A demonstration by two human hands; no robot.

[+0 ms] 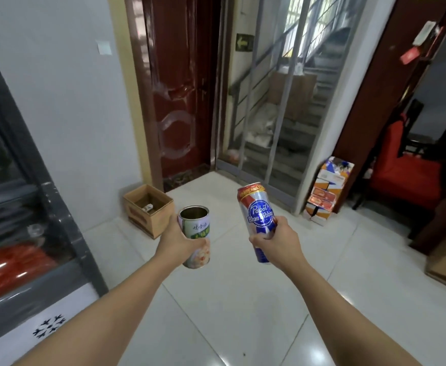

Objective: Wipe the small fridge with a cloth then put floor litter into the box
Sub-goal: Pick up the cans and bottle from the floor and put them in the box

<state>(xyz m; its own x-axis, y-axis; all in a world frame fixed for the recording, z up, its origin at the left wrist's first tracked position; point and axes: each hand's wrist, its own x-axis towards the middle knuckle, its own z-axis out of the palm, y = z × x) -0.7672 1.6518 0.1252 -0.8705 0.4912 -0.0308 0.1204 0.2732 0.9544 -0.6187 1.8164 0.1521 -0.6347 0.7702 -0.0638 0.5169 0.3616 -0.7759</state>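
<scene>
**A:** Head view: where do both hands stand relative to the open brown cardboard box (147,207)?

**B:** Both are short of it, nearer the person. The left hand (182,240) is wrapped round an open-topped pale green tin can (196,236); the right hand (274,240) grips a tall red, white and blue beer can (258,223), further right of the box.

**A:** How to drop them well?

**B:** I'd carry each can above the box opening before letting go, left first since it's closer. One small piece of litter already lies inside.

**A:** Room to move?

**B:** White tiled floor (243,299) lies bare between the person and the box. The box sits against the wall; the glass-fronted grey fridge (31,233) stands left of the box.
</scene>
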